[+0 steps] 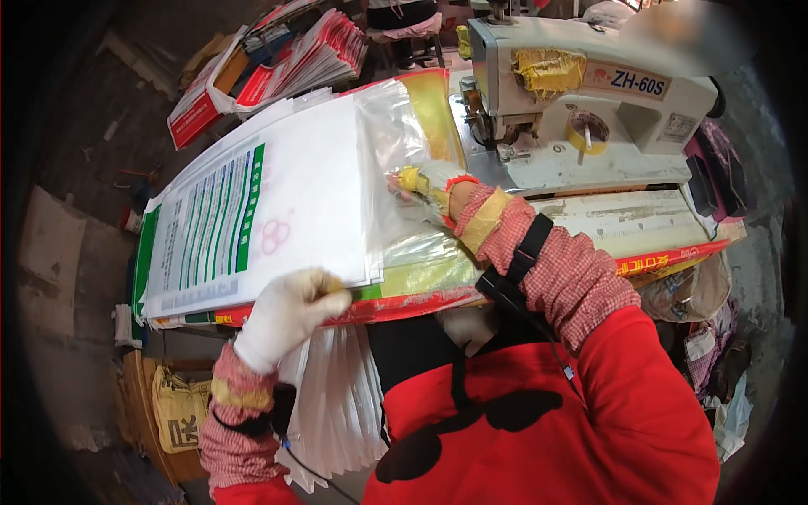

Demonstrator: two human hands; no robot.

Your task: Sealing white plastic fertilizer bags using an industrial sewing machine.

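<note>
A red-edged tabletop (pixel 412 305) carried a pale sewing machine (pixel 614 76) on the right and a stack of white printed sheets (pixel 324 177) on the left. The gloved right hand (pixel 425 187) was over clear plastic (pixel 389 126) at the stack's right end; the gloved left hand (pixel 295 307) curled by its near edge. Whether either gripped anything, I couldn't tell.

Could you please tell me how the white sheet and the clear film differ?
The white sheet looks opaque, with green printing; the clear film is see-through.
The white sheet lies fairly smooth, while the clear film is wrinkled.
The left hand is by the white sheet; the right hand is at the clear film.
</note>
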